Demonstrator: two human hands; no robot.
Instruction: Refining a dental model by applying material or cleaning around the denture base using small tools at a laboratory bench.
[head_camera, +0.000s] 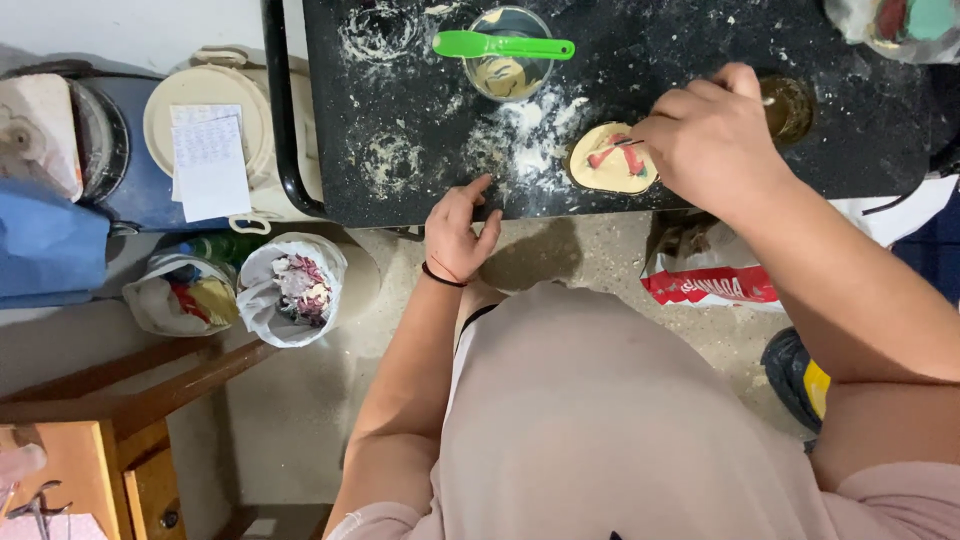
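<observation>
Closest to my lens is the beige shirt covering the torso, filling the lower middle of the view. From it both bare forearms reach up toward a black worktop dusted with white powder.

I note the left hand at the near edge of that worktop. Its fingers are loosely spread and curled over the edge, fingertips touching the surface; it grips nothing. A dark band sits on the wrist.

I note the right hand further along the same worktop, closed in a pinch around a thin tool. The tool's tip rests on a pale oval mould that carries red and blue-green patches. The mould lies flat on the worktop near its front edge, just beside the right hand and next to a heap of white powder.

Behind the mould stands a clear cup holding a beige mix, with a green spatula laid across its rim. A dark round jar stands beyond the right knuckles, partly hidden.

On the floor below the worktop I record a white bag of scraps, a second bag beside it, and a red and white package. A cream lidded bucket with a sheet of paper on it stands to the left.
</observation>
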